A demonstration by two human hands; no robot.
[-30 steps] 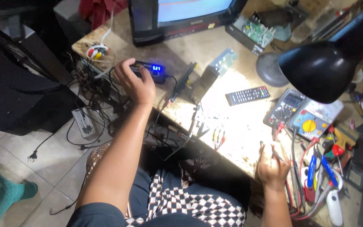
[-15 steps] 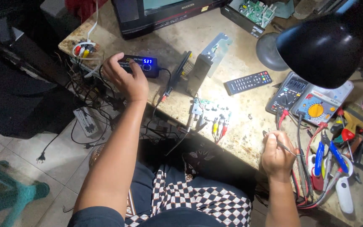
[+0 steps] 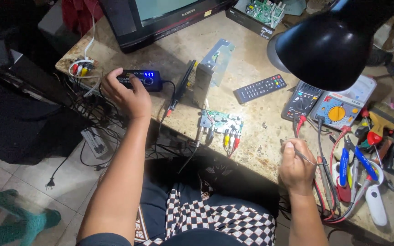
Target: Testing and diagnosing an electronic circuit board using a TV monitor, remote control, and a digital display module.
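While resting on the near end of the black power adapter (image 3: pixel 143 80), left hand (image 3: pixel 126 93) curled over it, fingers bent and lying on its top and edge, blue digits lit on its face. Sits at the left front part of the stone-topped bench (image 3: pixel 169 59), just in front of the old television (image 3: pixel 160 16), a cable leaving its right end. Right hand (image 3: pixel 296 167) at the bench's front edge, thumb and forefinger pinched on a thin metal probe (image 3: pixel 304 156), tip pointing right toward the test leads.

Between the 2 hands, near the front edge: a small green circuit board (image 3: pixel 222 124) with coloured jacks hanging off it. Behind it, a bent metal bracket (image 3: pixel 210 68). Further right, a black remote (image 3: pixel 260 88), then 2 multimeters (image 3: pixel 329 102) under the shade of a black desk lamp (image 3: pixel 329 43). Heaped pliers and cutters (image 3: pixel 359 159) at the far right.

Adapter judged light, rigid, hard plastic; smooth enough to slide on the stone, so best gripped across its 2 long sides, clear of the display and knob, without tugging the cable. Probe thin, stiff and light; best held like a pen on the shaft, away from the tip.
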